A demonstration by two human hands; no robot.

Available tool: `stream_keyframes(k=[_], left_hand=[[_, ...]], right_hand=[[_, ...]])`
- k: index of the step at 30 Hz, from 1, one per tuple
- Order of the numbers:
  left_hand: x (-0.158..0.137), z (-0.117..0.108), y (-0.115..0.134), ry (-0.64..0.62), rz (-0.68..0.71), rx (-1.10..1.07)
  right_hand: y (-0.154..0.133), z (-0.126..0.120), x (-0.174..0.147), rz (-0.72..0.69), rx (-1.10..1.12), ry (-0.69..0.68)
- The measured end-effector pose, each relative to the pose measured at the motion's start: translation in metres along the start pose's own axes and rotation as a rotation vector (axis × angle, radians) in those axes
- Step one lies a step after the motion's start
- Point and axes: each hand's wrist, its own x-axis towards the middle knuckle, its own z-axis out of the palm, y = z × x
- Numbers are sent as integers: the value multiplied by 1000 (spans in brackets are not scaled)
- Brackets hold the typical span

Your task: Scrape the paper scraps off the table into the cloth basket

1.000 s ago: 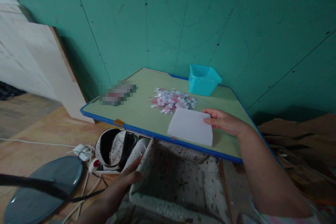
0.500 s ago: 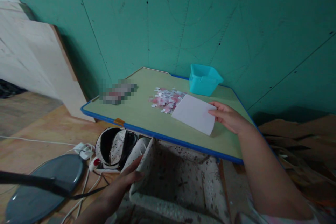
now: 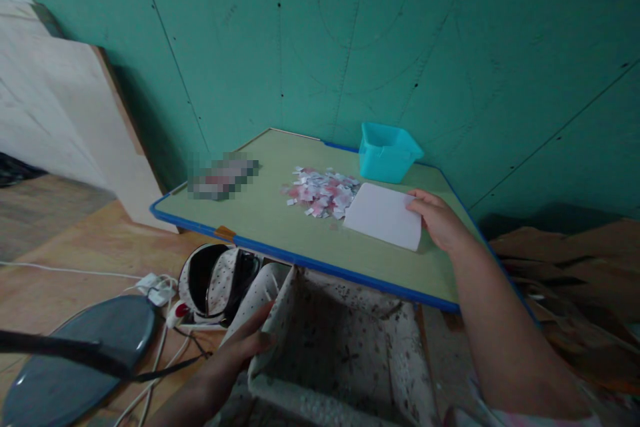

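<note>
My right hand (image 3: 434, 217) pinches the right edge of a flat white plastic sheet (image 3: 383, 217), thumb on top. The sheet is low over the table, its left edge beside a pile of small white and pink paper scraps (image 3: 324, 192). My left hand (image 3: 253, 337) grips the left rim of a fabric-lined basket (image 3: 340, 347) with a dark floral print, held just below the table's front edge. The inside of the basket is in shadow, and I see no scraps in it.
The pale green table (image 3: 270, 220) has a blue edge and stands against a green wall. A turquoise plastic bin (image 3: 385, 160) sits at its back right, a blurred-out item (image 3: 223, 177) at its left. On the floor are a dotted bag (image 3: 210, 280), cables and a grey round base (image 3: 85, 353).
My right hand has drawn the white sheet slightly to the right, away from the middle of the scrap pile. My left hand stays on the basket rim.
</note>
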Motion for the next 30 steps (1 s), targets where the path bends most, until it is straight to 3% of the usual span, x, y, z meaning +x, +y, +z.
stream_keyframes(k=[4,10,18,23,30], left_hand=[[1,0,-1,12,13,4],[-4,3,3,-23,0,11],[0,-2,-1,-28,17,-18],[2,-3,-3,-22,12,-11],[1,1,-2,-17,38,50]], right_hand=[[0,0,-2,4,-28,4],[-1,1,-6,66,-2,-156],[0,1,-3,-31,-25,-48],[-1,3,-6,35,-8,-181],[-3,1,-3,-6,107,-26]])
